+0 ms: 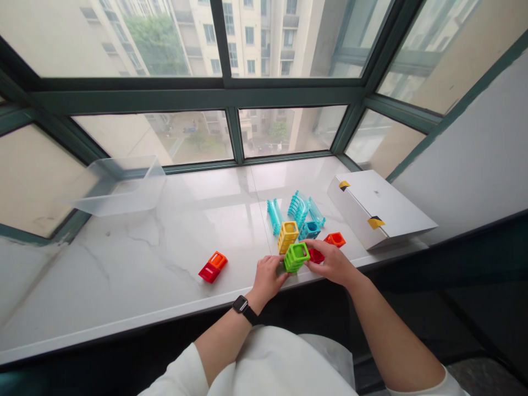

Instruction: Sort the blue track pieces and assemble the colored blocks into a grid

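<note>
Marble windowsill (136, 258) carries clear bin (119, 184) far left, white box (379, 206) right. Teal curved pieces (299, 206) behind yellow block (287, 235), teal block (309, 229), orange piece (335, 239). Red-orange pair (213, 267) apart to left. Green block (296, 256) near front edge, just before yellow block, held between both hands: left hand (268, 278) fingers curled on its left side, right hand (332, 263) pinching its right side, over red piece (316, 255)

Red piece (317, 255) half hidden by right hand (333, 265) and green block (296, 257), white box (379, 206) print illegible
</note>
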`<state>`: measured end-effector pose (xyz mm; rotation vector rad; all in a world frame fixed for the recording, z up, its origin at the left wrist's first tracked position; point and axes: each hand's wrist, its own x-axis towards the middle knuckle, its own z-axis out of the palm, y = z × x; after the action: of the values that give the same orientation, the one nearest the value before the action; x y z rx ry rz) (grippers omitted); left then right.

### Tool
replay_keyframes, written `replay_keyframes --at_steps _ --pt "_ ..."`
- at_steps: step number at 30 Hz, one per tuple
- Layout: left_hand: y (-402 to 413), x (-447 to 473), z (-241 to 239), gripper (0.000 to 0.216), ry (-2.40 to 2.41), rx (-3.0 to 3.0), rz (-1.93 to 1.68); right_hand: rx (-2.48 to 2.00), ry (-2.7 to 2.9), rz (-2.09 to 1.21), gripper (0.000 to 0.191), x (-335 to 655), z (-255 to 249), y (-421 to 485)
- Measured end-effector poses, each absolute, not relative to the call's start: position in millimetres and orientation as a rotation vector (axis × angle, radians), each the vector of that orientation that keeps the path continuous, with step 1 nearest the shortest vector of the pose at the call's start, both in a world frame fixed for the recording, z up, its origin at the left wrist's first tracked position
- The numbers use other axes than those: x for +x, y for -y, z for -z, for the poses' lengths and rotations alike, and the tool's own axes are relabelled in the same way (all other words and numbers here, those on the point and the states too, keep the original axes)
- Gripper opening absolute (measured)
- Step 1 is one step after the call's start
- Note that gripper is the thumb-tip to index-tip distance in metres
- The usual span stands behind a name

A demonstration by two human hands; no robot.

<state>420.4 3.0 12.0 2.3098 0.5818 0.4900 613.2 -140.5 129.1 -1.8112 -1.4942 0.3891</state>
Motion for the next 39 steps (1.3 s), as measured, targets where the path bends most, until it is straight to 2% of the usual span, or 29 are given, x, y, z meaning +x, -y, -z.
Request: replay_keyframes --at_steps 3,9,18,39 --pt "-3 419 -11 0.046 -0.583 2.304 -0.502 -1.820 1.484 -0.428 0.054 613 -128 142" --pt "3 412 -23 0.064 -0.486 2.090 -0.630 -1.814 1.465 -0.455 0.055 614 -126 142" --pt "9 423 -47 0.047 -0.406 1.813 -0.752 -1.793 1.482 -0.498 0.058 617 -123 140" --pt "10 424 -55 0.043 -0.383 1.760 -0.751 -1.770 1.497 -0.552 0.060 615 -126 139"
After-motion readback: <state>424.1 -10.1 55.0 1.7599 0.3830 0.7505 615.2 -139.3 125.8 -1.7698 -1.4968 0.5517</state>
